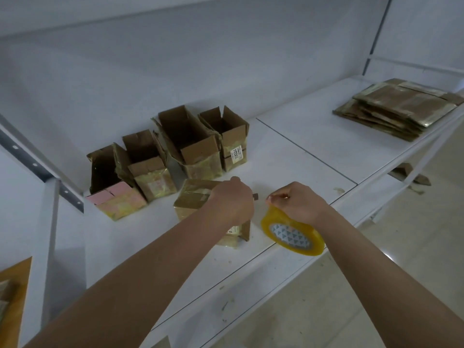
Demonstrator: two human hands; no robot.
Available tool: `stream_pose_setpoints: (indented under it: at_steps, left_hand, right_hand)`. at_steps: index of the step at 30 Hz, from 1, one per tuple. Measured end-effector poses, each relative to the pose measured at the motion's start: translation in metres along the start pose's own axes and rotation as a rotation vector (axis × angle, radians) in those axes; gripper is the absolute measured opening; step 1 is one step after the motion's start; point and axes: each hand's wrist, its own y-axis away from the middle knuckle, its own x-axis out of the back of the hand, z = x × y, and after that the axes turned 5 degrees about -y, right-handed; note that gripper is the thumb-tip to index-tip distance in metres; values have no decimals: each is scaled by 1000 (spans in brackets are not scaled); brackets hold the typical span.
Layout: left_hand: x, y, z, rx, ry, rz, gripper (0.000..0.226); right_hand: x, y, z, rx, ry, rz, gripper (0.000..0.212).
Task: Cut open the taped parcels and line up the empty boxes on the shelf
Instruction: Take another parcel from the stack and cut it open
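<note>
Your right hand (298, 202) sits on top of the yellow tape roll (292, 232), fingers curled down over its upper rim and fingertips pinched together at the left edge of the hand; whether a free tape end lies between them cannot be read. The roll stands tilted on the shelf (288, 156), near its front edge, with its patterned core facing you. Your left hand (232, 199) is closed, knuckles up, resting on the top of the taped parcel (193, 197); a small dark tip (255, 196) juts from the right side of the fist, toward your right hand, but what tool it belongs to is not legible. The parcel lies just left of the roll, close but apart from it, wrapped in glossy tape and closed, with your left forearm crossing its near end. Behind the parcel, four open boxes stand in a row along the back of the shelf, flaps up: the leftmost box (113, 182) with pink flaps, the second box (148, 167) touching it, the third box (190, 144), the largest, and the fourth box (228, 139) carrying a white label with printed digits. All four show dark interiors; contents cannot be confirmed. Well apart, on the far right shelf panel, lies a stack of flattened cardboard (399, 106).
</note>
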Motion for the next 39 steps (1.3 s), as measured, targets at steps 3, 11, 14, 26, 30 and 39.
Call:
stream_pose_setpoints:
  at_steps: [3,11,14,26,30,39]
  left_hand:
    - [5,5,-16,-48,197,96,29]
    - [-18,6,0,311,379,228,65]
    - [-24,2,5,315,264,239,61]
    - [-29,39,-63,-308,379,234,35]
    - [-27,50,-87,-311,172,220,59]
    - [-20,54,-43,212,1125,483,44]
  right_hand:
    - [2,1,7,-21,-10,-8,22]
    - [3,-2,11,-74,-69,26,20]
    - [3,-3,10,-81,-86,30,19]
    - [4,4,5,-48,-319,-31,13]
    - [6,14,-10,35,-435,-49,14]
    - [13,36,-43,188,-435,-83,19]
